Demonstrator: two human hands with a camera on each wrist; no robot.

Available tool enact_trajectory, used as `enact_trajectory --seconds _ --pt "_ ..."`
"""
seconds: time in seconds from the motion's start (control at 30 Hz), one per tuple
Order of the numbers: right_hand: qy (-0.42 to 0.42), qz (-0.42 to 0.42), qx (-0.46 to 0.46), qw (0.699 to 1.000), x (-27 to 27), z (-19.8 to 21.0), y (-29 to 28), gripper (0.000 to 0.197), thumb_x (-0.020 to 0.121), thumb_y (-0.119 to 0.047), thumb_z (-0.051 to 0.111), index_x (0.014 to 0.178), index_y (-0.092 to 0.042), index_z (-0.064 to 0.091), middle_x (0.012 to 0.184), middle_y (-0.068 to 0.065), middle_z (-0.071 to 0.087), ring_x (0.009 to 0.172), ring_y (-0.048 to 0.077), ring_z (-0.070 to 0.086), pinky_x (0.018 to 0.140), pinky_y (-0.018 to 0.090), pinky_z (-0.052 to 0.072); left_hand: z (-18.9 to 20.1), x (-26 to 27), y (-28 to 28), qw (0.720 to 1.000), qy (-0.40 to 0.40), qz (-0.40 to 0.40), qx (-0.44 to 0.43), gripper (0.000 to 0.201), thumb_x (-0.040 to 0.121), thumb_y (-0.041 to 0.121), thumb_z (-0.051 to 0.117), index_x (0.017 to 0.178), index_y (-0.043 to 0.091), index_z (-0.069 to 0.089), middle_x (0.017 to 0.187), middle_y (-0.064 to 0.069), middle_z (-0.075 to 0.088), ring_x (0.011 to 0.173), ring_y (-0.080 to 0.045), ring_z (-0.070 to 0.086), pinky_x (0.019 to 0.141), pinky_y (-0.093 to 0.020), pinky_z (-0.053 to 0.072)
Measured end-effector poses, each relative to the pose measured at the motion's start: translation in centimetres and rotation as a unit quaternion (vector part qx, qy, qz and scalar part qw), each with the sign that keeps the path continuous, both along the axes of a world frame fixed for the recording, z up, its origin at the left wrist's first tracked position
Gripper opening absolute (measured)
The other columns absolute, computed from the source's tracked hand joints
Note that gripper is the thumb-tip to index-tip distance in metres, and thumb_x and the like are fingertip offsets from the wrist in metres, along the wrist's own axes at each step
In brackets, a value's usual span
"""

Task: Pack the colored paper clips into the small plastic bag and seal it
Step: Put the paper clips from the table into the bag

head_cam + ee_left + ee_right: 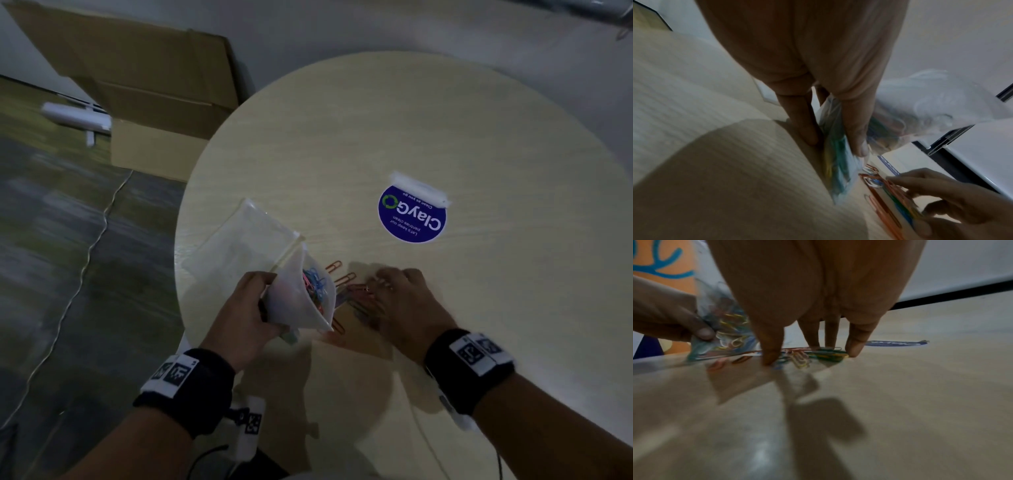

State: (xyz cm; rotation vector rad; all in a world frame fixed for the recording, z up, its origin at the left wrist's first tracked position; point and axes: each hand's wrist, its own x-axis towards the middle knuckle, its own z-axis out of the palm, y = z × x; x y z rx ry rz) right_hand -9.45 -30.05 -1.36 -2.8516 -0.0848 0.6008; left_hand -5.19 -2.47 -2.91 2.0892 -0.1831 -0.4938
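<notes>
From the head view, the left hand (248, 317) grips a small clear plastic bag (260, 260) at its lower edge, thumb and fingers curled round the film; the bag's mouth opens toward the right hand (407, 305), and a bunch of pink and blue clips (313, 286) sits inside just beyond the gripping fingers. Right beside that grip, loose paper clips (346, 291) in orange, red and darker colours lie on the round pale table (479, 137), and the right hand rests over them with fingertips down on the pile. Well beyond the right hand's fingers lies a round blue sticker (412, 216). In the left wrist view, the thumb and fingers pinch the crumpled bag (840, 164), green and yellow showing through the film, its lower corner touching the table; orange clips (879, 196) lie just past it, under the other hand's fingers (925, 183). In the right wrist view, the fingers (772, 345) stand spread and straight, tips pressing on the table around a flat heap of green, yellow, white and red clips (818, 354), grasping none; the clip-filled bag (725, 331) sits just to the thumb's side
</notes>
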Motion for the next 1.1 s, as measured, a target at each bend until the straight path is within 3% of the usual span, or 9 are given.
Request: enact_trajectory --seconds 0.17,0.3,0.4,0.5,0.6,0.77,0.83,0.93,1.1 --pt "-0.049 0.000 0.030 0.998 -0.9 -1.4 0.7 0.023 0.091 -0.030 0.053 0.109 -0.020 0.064 0.101 0.007 0.059 0.092 0.029 0.052 0.078 0.039 0.049 0.2 0.2 -0.2 1.000 -0.016 -0.014 0.019 0.063 0.063 0.005 0.087 0.110 0.027 0.052 0.115 0.015 0.045 0.097 -0.015 0.063 0.079 -0.032 0.057" --pt "-0.087 0.004 -0.022 0.996 -0.8 -1.6 0.6 0.010 0.082 -0.028 0.065 0.086 -0.019 0.068 0.079 0.004 0.064 0.076 0.027 0.059 0.058 0.036 0.051 0.5 0.2 -0.4 0.999 -0.022 -0.020 0.029 0.062 0.063 0.007 0.088 0.107 0.029 0.051 0.110 0.024 0.044 0.094 -0.016 0.063 0.077 -0.033 0.056" --pt "-0.088 0.008 -0.058 0.994 -0.4 -0.9 0.3 0.011 0.074 -0.025 0.075 0.074 -0.017 0.067 0.070 0.003 0.064 0.069 0.025 0.059 0.050 0.033 0.049 0.7 0.2 -0.5 0.999 -0.028 -0.022 0.039 0.060 0.064 0.007 0.088 0.107 0.029 0.051 0.109 0.018 0.044 0.093 -0.018 0.063 0.077 -0.033 0.055" --pt "-0.085 0.004 -0.037 0.996 0.1 -0.1 -0.4 0.011 0.081 -0.028 0.068 0.080 -0.017 0.067 0.076 0.006 0.065 0.074 0.029 0.060 0.059 0.037 0.050 1.0 0.3 -0.8 0.998 -0.031 -0.025 0.049 0.060 0.064 0.007 0.087 0.106 0.030 0.051 0.107 0.026 0.042 0.093 -0.018 0.061 0.077 -0.031 0.054" --pt "-0.068 -0.042 0.036 0.996 0.7 2.3 -1.2 0.018 0.091 -0.031 0.054 0.094 -0.020 0.068 0.090 0.006 0.066 0.085 0.028 0.061 0.072 0.036 0.047 1.3 0.2 -0.9 0.997 -0.031 -0.029 0.059 0.061 0.065 0.007 0.087 0.107 0.031 0.050 0.109 0.018 0.043 0.093 -0.017 0.060 0.079 -0.033 0.055" --pt "-0.058 -0.079 0.182 0.978 2.5 8.4 -0.5 0.014 0.087 -0.034 0.063 0.084 -0.023 0.071 0.079 -0.006 0.069 0.073 0.014 0.061 0.067 0.034 0.046 1.4 0.1 -1.1 0.996 -0.033 -0.031 0.082 0.059 0.068 0.009 0.086 0.109 0.033 0.049 0.112 0.019 0.041 0.093 -0.014 0.058 0.079 -0.024 0.050" --pt "-0.017 -0.049 0.178 0.983 3.2 9.6 0.5 0.015 0.087 -0.034 0.062 0.083 -0.022 0.071 0.078 -0.006 0.068 0.072 0.012 0.060 0.067 0.034 0.047 1.5 0.1 -1.2 0.995 -0.039 -0.032 0.090 0.058 0.070 0.008 0.083 0.110 0.032 0.050 0.114 0.018 0.041 0.096 -0.014 0.058 0.082 -0.026 0.052" --pt "0.012 -0.007 0.145 0.989 4.2 9.9 2.3 0.018 0.087 -0.034 0.062 0.083 -0.019 0.071 0.083 0.003 0.071 0.077 0.021 0.061 0.070 0.038 0.048 1.7 0.1 -1.2 0.993 -0.028 -0.035 0.105 0.060 0.070 0.002 0.078 0.111 0.033 0.047 0.115 0.016 0.039 0.097 -0.015 0.057 0.084 -0.029 0.053" --pt "-0.004 0.012 0.152 0.988 5.4 9.7 5.1 0.022 0.086 -0.031 0.060 0.081 -0.015 0.073 0.080 0.006 0.072 0.075 0.022 0.061 0.064 0.031 0.037 2.1 0.2 -1.4 0.995 -0.022 -0.027 0.095 0.055 0.071 0.000 0.076 0.112 0.028 0.052 0.115 0.013 0.042 0.097 -0.017 0.059 0.087 -0.035 0.054"
